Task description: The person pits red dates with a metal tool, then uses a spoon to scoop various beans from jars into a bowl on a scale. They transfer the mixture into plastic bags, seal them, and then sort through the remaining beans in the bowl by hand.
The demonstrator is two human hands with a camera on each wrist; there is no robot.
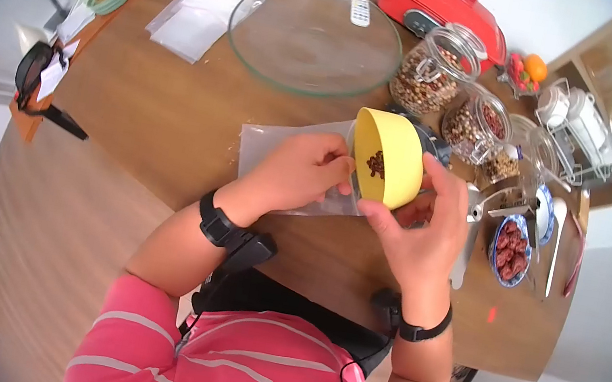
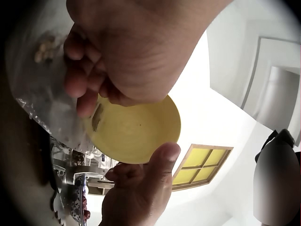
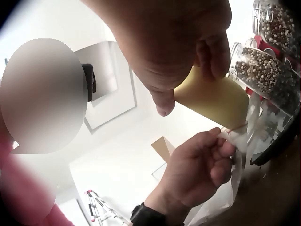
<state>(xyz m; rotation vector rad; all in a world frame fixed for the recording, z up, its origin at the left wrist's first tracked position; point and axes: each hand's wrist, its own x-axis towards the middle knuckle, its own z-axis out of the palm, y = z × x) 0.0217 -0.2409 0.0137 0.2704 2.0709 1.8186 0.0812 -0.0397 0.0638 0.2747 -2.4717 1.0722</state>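
My right hand [image 1: 434, 230] holds a yellow bowl [image 1: 406, 164] by its side, thumb near the rim. The bowl is tipped steeply to the left, and a small heap of dark reddish-brown beans [image 1: 376, 164] lies low inside it. Under the lowered rim is a clear plastic bag [image 1: 257, 151], its mouth pinched by the fingers of my left hand [image 1: 297, 169]. In the left wrist view, pale grains [image 2: 46, 49] show in the bag [image 2: 42, 99]. The right wrist view has the bowl [image 3: 216, 101] right above the bag's edge.
Glass jars of mixed beans [image 1: 424, 81] stand beyond the bowl, before a red electric cooker [image 1: 437, 5]. A large glass plate [image 1: 300, 85] and flat plastic bags [image 1: 197, 16] lie at the back. At right are a patterned bowl [image 1: 511, 250] of dark red pieces and a white spoon [image 1: 557, 235].
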